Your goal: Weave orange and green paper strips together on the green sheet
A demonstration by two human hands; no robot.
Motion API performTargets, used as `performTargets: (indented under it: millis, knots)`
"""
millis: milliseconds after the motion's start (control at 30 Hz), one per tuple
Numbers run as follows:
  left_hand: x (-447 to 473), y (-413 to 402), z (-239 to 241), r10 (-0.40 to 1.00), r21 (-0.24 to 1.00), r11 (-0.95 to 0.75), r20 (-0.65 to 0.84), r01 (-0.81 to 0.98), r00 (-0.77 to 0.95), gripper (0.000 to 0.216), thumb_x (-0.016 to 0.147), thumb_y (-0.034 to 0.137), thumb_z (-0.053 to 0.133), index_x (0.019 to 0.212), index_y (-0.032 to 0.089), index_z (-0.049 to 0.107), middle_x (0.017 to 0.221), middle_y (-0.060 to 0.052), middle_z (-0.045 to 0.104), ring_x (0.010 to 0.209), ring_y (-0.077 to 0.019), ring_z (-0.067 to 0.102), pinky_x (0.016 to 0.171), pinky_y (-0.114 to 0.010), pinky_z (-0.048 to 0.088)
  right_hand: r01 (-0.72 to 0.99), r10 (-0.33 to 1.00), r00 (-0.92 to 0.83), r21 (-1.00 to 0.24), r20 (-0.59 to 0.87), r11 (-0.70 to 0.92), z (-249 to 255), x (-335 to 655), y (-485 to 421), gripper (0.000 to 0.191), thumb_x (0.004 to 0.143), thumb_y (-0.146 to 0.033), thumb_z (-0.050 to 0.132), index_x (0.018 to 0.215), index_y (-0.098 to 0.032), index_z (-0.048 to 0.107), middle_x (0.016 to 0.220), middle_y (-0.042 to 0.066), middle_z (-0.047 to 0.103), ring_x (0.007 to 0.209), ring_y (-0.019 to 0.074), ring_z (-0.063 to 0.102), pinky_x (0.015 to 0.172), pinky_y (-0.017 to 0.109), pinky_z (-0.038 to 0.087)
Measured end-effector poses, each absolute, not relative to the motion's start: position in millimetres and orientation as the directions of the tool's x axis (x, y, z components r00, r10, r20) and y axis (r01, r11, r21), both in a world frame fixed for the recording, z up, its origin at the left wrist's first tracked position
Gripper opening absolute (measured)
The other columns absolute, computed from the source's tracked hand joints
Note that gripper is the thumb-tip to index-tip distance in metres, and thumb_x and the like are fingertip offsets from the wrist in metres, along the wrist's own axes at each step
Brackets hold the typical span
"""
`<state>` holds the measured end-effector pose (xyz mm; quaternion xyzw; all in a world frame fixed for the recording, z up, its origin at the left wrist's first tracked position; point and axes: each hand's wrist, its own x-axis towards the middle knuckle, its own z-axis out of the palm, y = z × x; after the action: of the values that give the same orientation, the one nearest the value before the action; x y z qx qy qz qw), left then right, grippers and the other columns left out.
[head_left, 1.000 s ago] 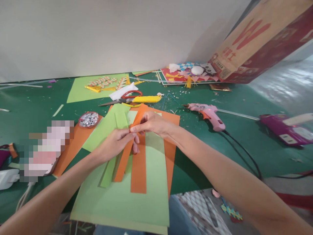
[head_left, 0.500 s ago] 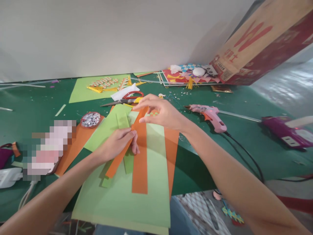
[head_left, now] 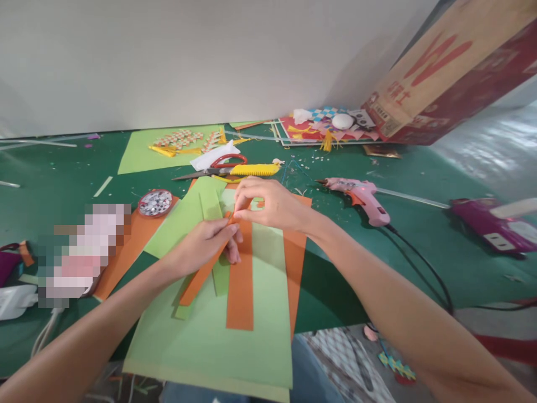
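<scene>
My left hand point(head_left: 210, 238) is closed on a narrow orange paper strip point(head_left: 201, 280), which slants down to the left. A green strip point(head_left: 182, 312) shows just under its lower end. My right hand point(head_left: 272, 204) pinches at the strip's upper end, thumb and forefinger together beside the left fingertips. Beneath both hands, a wider orange strip point(head_left: 240, 291) lies on a large pale green sheet point(head_left: 210, 347). Another green strip point(head_left: 220, 280) lies partly behind my left hand.
Red-handled scissors point(head_left: 229, 162) and a yellow cutter point(head_left: 255, 169) lie beyond the hands. A pink glue gun point(head_left: 361, 196) with its cord is at right. A round dish of sequins point(head_left: 155, 203) and a blurred-out phone point(head_left: 90, 252) are at left. A paper bag point(head_left: 444, 73) leans at back right.
My right hand has come down and left, its spread fingers closing into a pinch at the strip's upper end. The yellow cutter behind it now shows. My left hand stays nearly in place.
</scene>
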<state>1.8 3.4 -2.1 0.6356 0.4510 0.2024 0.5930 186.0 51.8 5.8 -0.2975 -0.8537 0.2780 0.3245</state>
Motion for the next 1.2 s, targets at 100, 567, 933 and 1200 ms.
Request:
performTargets:
  millis: [100,567,933,1200]
  knots:
    - [2.2,3.0,-2.1,0.814,0.933,0.118,-0.286,0.339,0.506,0.031,0.092,0.04,0.039,0.074,0.017,0.052,0.059,-0.001,0.066,0.062,-0.0147,0.064,0.065,-0.028,0.047,0.323,0.703,-0.6,-0.687,0.383,0.65,6.3,185.2,50.8,0.015,0.077,-0.017,0.061,0.063,-0.018,0.056,0.077,0.003,0.059,0.078,0.0164,0.054,0.074,0.031,0.041]
    - [3.0,3.1,-0.9,0.8,0.93,0.116,-0.296,0.35,0.522,0.031,0.093,0.038,0.038,0.072,0.018,0.05,0.058,0.0,0.064,0.063,-0.015,0.063,0.065,-0.028,0.046,0.329,0.725,-0.588,-0.712,0.36,0.621,6.6,183.6,49.1,0.014,0.077,-0.015,0.062,0.063,-0.017,0.058,0.078,0.003,0.059,0.072,0.0141,0.053,0.069,0.029,0.04]
    - [2.5,3.9,-1.2,0.786,0.928,0.112,-0.301,0.354,0.54,0.031,0.092,0.039,0.038,0.072,0.019,0.051,0.057,0.001,0.063,0.066,-0.0165,0.065,0.073,-0.032,0.048,0.346,0.715,-0.589,-0.682,0.376,0.644,8.4,183.7,49.1,0.014,0.079,-0.018,0.062,0.065,-0.018,0.059,0.078,0.003,0.058,0.072,0.0141,0.053,0.07,0.029,0.041]
    - [2.7,3.1,0.1,0.792,0.932,0.111,-0.292,0.344,0.537,0.034,0.091,0.04,0.041,0.067,0.018,0.05,0.055,0.002,0.062,0.065,-0.0166,0.066,0.073,-0.032,0.049,0.356,0.702,-0.593,-0.654,0.394,0.668,8.5,183.1,48.2,0.015,0.079,-0.018,0.061,0.065,-0.018,0.058,0.074,0.003,0.058,0.073,0.0148,0.053,0.07,0.029,0.041]
